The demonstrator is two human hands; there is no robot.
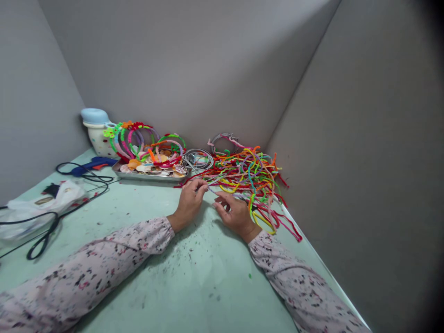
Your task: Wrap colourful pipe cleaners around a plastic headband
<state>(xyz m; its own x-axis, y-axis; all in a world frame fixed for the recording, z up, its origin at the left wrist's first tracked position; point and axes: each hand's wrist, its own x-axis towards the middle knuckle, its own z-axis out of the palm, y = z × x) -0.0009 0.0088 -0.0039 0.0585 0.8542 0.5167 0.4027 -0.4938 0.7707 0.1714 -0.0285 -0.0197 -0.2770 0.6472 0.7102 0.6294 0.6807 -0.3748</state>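
Observation:
My left hand (190, 201) is closed in a pinch on a thin, pale lavender pipe cleaner (211, 189), just in front of the pile. The strand runs from those fingertips toward my right hand (236, 215). That hand has bent fingers, with a gap between thumb and forefinger, and I see no firm grip on the strand. Right behind and beside it lies a tangled heap of pipe cleaners (255, 173) in red, yellow, green, orange and pink.
Fuzzy, colourful headbands (130, 138) stand on a metal tray (149, 177) of round flat pieces. Coiled grey wire (199, 158) sits beside it. At left are a blue-lidded jar (99, 134), a blue tool (92, 165), black cable (57, 219) and a plastic bag (24, 215). Walls enclose the table.

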